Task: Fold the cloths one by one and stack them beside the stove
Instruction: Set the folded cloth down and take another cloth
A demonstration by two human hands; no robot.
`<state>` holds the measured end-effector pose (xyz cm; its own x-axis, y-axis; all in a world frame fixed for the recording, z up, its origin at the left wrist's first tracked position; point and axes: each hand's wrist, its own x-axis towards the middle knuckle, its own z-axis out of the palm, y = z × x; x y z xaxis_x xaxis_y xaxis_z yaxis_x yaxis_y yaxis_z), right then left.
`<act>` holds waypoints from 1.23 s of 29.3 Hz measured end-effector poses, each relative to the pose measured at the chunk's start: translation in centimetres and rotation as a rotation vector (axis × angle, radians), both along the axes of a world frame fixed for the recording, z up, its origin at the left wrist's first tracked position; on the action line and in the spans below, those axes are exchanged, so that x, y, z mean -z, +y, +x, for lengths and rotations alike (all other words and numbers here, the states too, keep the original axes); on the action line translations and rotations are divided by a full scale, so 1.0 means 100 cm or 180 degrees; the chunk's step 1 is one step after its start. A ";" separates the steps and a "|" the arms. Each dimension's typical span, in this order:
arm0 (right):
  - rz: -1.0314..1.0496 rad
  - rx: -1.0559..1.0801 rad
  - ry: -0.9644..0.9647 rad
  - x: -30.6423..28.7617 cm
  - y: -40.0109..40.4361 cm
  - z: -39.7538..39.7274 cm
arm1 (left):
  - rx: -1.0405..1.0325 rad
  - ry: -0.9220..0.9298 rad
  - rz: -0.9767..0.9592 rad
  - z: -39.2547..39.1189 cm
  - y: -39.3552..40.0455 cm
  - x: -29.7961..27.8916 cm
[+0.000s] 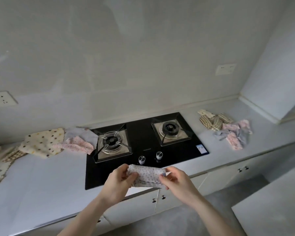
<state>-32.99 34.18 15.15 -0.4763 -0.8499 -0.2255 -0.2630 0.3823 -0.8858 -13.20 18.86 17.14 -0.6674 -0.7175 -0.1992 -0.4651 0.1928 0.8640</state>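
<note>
Folding step in progress: left hand (118, 180) and right hand (174, 179) each pinch an end of the dotted cloth (146, 175), held above the stove (143, 149) front edge. Next, probably, setting it on the counter (46, 181) beside unfolded cloths (46, 143).

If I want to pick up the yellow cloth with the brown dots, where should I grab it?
Take the dotted yellow cloth by its near edge, the one hanging towards the counter front, coming from above and in front. That edge lies free and a little rumpled, so fingers can pinch it. Its right side touches the pink cloth, so a grip there might drag both.
</note>
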 end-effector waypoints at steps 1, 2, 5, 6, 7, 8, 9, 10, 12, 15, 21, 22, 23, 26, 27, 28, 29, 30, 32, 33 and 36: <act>0.0007 0.0035 0.0000 0.000 0.005 -0.018 | 0.0009 -0.0004 -0.0023 -0.020 0.003 -0.001; 0.0019 0.0063 -0.0011 0.000 0.009 -0.037 | 0.0018 -0.0015 -0.0057 -0.039 0.006 -0.002; 0.0049 0.0097 -0.0101 -0.001 0.020 -0.091 | 0.0038 -0.0017 -0.0108 -0.095 0.016 -0.004; 0.0055 0.0093 -0.0132 -0.002 0.022 -0.107 | 0.0035 -0.0035 -0.0093 -0.112 0.019 -0.003; 0.0075 0.0081 -0.0154 -0.002 0.022 -0.122 | 0.0039 -0.0063 -0.0061 -0.126 0.020 -0.002; 0.0100 0.0058 -0.0145 -0.002 0.021 -0.136 | 0.0049 -0.0088 -0.0022 -0.140 0.021 -0.001; 0.0123 0.0025 -0.0113 -0.003 0.020 -0.149 | 0.0049 -0.0114 0.0015 -0.152 0.020 0.001; 0.0150 -0.0009 -0.0101 -0.002 0.017 -0.161 | 0.0034 -0.0146 0.0059 -0.162 0.018 0.003; 0.0179 -0.0032 -0.0159 0.001 0.013 -0.179 | -0.0007 -0.0159 0.0125 -0.180 0.015 0.006; 0.0209 0.0123 -0.0248 0.008 0.011 -0.203 | 0.0090 -0.0209 0.0064 -0.208 0.007 0.008; 0.0309 0.0723 -0.0284 0.029 0.020 -0.248 | 0.0672 -0.0368 0.0039 -0.270 -0.020 0.016; 0.0312 0.0861 -0.0281 0.033 0.023 -0.257 | 0.0702 -0.0392 0.0066 -0.278 -0.023 0.018; 0.0316 0.1017 -0.0279 0.037 0.026 -0.266 | 0.0728 -0.0426 0.0104 -0.286 -0.026 0.020; 0.0295 0.1648 -0.0504 0.055 0.035 -0.298 | 0.0819 -0.0587 0.0184 -0.306 -0.032 0.025; 0.0298 0.1864 -0.0611 0.063 0.037 -0.310 | 0.0848 -0.0630 0.0177 -0.314 -0.035 0.026; 0.0300 0.2085 -0.0738 0.070 0.039 -0.323 | 0.0857 -0.0653 0.0178 -0.322 -0.038 0.026; 0.0293 0.2286 -0.0889 0.076 0.040 -0.337 | 0.0852 -0.0656 0.0182 -0.331 -0.042 0.026; 0.0264 0.2488 -0.1055 0.083 0.041 -0.352 | 0.0848 -0.0661 0.0179 -0.340 -0.046 0.027; 0.0144 0.2800 -0.1354 0.090 0.043 -0.382 | 0.0847 -0.0674 0.0122 -0.360 -0.051 0.027; 0.0111 0.2933 -0.1433 0.093 0.044 -0.398 | 0.0829 -0.0685 0.0087 -0.370 -0.053 0.028; -0.0060 0.3306 -0.1568 0.103 0.051 -0.447 | 0.0726 -0.0743 0.0052 -0.404 -0.053 0.031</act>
